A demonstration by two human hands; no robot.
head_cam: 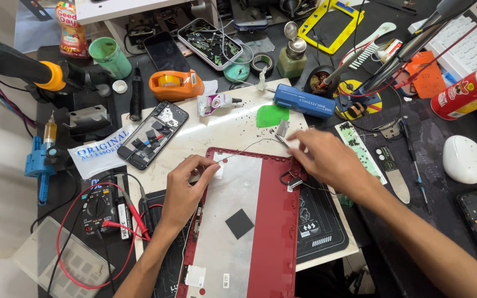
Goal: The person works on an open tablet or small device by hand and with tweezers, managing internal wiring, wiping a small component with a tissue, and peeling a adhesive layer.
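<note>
While the head camera looks straight down on a crowded repair bench, the red laptop lid lies flat on a pale work board, its long axis running from the person's body away toward the back of the bench, silver inner panel facing up. A thin grey cable arcs across the lid's far edge, stretched between the two hands, so it runs crosswise to the lid's long axis. The left hand rests on the lid's far left corner, thumb and forefinger pinched closed on a small white tab at the cable's left end. The right hand hovers over the far right corner, its fingers curled inward near the cable's right end and a small metal bracket; whether they actually grip anything cannot be told, since the fingertips are blurred. Both hands sit about equally close to the cable, one at each end. Beyond them lie a green pick, a blue tool, an opened phone and, to the left, a multimeter with red leads
</note>
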